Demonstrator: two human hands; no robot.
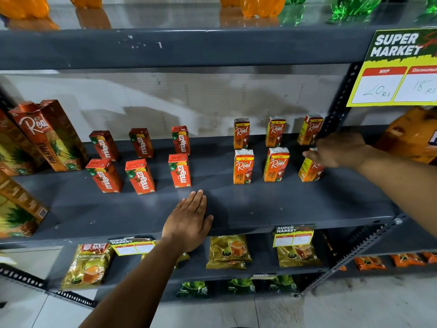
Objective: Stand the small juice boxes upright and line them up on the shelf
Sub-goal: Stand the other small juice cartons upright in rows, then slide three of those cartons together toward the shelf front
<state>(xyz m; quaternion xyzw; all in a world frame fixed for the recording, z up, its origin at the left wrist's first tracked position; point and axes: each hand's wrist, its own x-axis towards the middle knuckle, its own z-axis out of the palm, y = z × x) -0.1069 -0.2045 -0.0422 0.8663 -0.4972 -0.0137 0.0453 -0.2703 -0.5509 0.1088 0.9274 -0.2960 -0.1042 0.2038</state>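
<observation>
Right hand [338,150] fingers wrapped over top of front-right Real box [310,171], near right upright of shelf [283,204]; grasping it, box seems slightly tilted. Left hand [189,221] flat, fingers extended, resting on shelf front edge, holding nothing.

Step judged: seat this last box square. Press base flat, turn face forward, match spacing of front Real pair [243,166] (back row behind already upright). Six Maaza boxes [139,176] stand left in two rows. Release gently; light carton may tip.

Right hand [338,150] touches a Real box [309,170]; left hand [189,223] lies flat.
</observation>
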